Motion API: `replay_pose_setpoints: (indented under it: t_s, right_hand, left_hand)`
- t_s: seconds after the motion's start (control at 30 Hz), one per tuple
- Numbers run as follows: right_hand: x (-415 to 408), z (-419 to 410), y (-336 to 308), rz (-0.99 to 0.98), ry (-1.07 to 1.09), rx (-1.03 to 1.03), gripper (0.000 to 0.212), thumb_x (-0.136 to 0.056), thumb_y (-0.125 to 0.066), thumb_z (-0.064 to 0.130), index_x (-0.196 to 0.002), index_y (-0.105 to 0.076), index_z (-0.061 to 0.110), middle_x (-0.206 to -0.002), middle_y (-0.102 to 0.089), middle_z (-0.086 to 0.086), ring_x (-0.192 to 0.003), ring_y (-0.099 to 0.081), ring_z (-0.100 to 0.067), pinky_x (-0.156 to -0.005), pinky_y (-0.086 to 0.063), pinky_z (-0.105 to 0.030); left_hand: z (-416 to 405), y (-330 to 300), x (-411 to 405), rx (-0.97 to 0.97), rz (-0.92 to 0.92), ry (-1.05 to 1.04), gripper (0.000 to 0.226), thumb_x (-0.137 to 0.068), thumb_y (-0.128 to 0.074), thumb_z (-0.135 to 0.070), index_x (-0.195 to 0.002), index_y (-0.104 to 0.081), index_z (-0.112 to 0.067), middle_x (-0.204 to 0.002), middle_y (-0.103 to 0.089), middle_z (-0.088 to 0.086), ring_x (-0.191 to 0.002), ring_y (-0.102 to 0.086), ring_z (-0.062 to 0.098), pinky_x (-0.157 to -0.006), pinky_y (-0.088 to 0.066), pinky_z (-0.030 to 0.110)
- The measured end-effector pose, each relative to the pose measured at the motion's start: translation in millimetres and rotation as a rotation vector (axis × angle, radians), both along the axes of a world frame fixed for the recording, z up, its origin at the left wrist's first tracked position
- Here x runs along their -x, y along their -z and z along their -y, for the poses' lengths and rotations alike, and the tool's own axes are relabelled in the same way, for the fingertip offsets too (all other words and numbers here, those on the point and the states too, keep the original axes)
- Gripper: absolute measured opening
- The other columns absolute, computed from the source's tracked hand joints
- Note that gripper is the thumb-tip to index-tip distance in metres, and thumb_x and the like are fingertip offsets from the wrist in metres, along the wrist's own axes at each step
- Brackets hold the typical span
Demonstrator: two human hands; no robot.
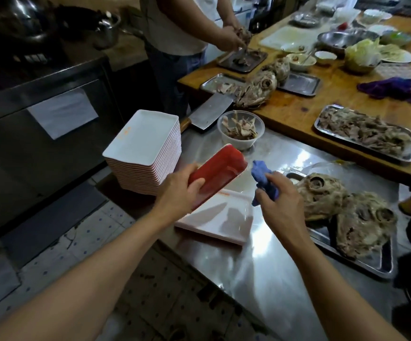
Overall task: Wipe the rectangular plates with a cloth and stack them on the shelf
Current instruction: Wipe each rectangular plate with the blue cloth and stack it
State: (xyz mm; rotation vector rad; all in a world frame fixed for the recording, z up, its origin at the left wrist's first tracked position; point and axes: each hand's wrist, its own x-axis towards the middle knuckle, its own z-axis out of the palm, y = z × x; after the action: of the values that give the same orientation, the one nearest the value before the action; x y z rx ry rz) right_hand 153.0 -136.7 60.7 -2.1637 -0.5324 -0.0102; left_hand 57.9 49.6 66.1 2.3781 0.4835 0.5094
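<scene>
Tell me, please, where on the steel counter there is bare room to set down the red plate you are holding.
The steel counter is bare between the white plate and the tray of cooked heads, down to its near edge. A smaller patch lies behind the blue cloth, right of the plastic bowl. The far left is crowded by the plate stack and cleaver.

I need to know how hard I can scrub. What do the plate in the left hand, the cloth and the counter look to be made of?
Plate: probably melamine or hard plastic, glossy red underside, thin white rim, like the tall stack.
Cloth: soft woven or terry fabric, matte blue, bunched in folds.
Counter: stainless steel, brushed, with bright mirror-like glare.
</scene>
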Motion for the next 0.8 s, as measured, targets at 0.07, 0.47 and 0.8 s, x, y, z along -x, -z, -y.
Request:
replay_pose_setpoints:
  t_s: [0.07,0.47,0.8]
  right_hand:
    - [7,-15,-12,0.010,-0.037,-0.095,0.024,-0.090,-0.059,0.023,-0.113,-0.066,0.020,-0.131,-0.051,0.002,-0.113,-0.044,0.000,-0.092,-0.030,-0.009]
    - [44,-122,-50,0.382,-0.408,0.019,0.040,-0.077,-0.056,0.011,-0.117,-0.056,0.004,-0.124,-0.049,-0.015,-0.115,-0.044,-0.033,-0.093,-0.035,-0.043]
    - [31,-126,-33,0.406,-0.449,0.141,0.033,-0.090,-0.053,0.015,-0.122,-0.048,0.007,-0.134,-0.038,-0.015,-0.123,-0.036,-0.030,-0.096,-0.033,-0.034]
  left_hand:
    - [-10,-8,14,0.204,0.064,-0.027,0.009,-0.090,-0.057,-0.010,-0.095,-0.058,-0.019,-0.081,-0.063,-0.006,-0.076,-0.059,0.014,-0.069,-0.045,0.027]
    - [-41,-16,70,0.970,0.268,-0.035,0.014,-0.094,-0.049,-0.003,-0.101,-0.056,-0.012,-0.087,-0.068,0.011,-0.071,-0.066,0.018,-0.066,-0.057,0.030]
    - [-52,-16,81,1.159,0.396,-0.177,0.010,-0.095,-0.049,-0.008,-0.097,-0.057,-0.013,-0.078,-0.068,0.009,-0.065,-0.066,0.019,-0.060,-0.058,0.034]
